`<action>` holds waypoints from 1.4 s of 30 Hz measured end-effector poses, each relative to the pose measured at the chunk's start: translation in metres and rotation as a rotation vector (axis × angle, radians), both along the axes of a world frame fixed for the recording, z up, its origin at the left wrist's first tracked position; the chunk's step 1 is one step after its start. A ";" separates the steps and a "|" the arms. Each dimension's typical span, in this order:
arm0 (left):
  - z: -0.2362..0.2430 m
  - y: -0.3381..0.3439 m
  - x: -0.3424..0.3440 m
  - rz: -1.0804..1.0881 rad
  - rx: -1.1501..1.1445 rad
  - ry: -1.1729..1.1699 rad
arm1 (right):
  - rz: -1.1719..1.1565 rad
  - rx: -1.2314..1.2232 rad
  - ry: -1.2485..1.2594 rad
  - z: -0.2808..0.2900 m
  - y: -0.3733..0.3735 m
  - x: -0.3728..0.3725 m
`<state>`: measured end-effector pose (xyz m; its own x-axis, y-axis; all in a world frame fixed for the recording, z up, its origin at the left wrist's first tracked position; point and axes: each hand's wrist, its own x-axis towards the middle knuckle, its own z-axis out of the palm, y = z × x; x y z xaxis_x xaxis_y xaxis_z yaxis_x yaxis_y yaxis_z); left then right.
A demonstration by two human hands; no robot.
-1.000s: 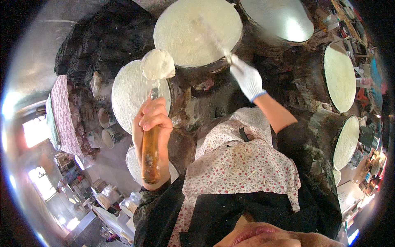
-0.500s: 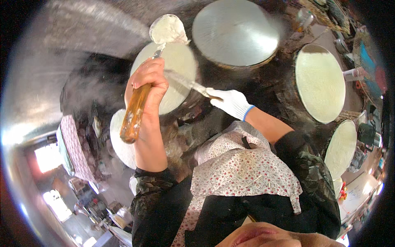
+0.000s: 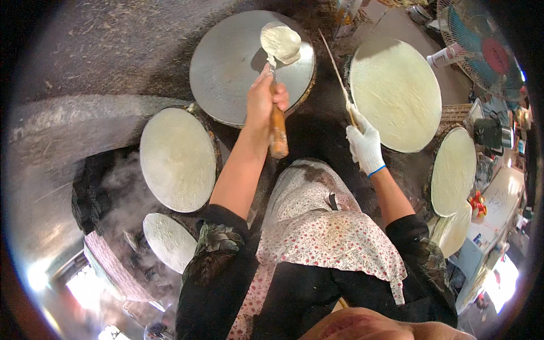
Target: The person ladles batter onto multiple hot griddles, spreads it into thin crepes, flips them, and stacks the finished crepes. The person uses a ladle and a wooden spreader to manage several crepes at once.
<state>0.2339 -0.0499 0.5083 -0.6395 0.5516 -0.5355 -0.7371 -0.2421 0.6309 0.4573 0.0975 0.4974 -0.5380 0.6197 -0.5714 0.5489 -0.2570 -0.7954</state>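
My bare left hand (image 3: 262,105) is closed around the wooden handle of a ladle (image 3: 278,135). Thick pale batter (image 3: 281,43) fills the ladle's bowl and hangs over its rim. Below it lies a bare round metal griddle (image 3: 224,68), with the ladle's shadow on it. My right hand (image 3: 366,144), in a white knit glove, grips a long thin spatula (image 3: 338,71). Its blade points away from me, seen nearly edge-on, between the bare griddle and a pale round flatbread (image 3: 395,93) on the right. Another flatbread (image 3: 178,160) covers a griddle at the left.
A smaller pale round (image 3: 170,242) lies at the near left amid steam. On the right are another flatbread (image 3: 453,171), a folded one (image 3: 453,231), a caged fan (image 3: 487,48) and a dark pot (image 3: 488,132). Scraps litter the ground beyond the griddles.
The view has swung right. My left hand has carried the filled ladle from the batter-covered griddle to over the bare one. My right hand has lifted the spatula off the batter and turned it upward.
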 end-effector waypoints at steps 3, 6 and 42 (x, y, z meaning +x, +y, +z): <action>-0.037 0.012 0.001 -0.145 -0.367 0.468 | -0.042 0.044 0.007 -0.019 -0.019 0.001; -0.063 0.008 -0.014 -0.292 -0.797 1.117 | -0.064 0.107 0.072 -0.044 -0.035 0.003; 0.032 -0.237 0.018 -0.028 -0.592 0.755 | 0.335 0.841 -0.043 -0.002 -0.102 -0.148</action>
<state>0.2520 -0.2873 0.5406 -0.9205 0.3446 -0.1842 -0.0866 0.2797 0.9562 0.3089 -0.0041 0.4955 -0.7539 0.6565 -0.0246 0.5239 0.5783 -0.6254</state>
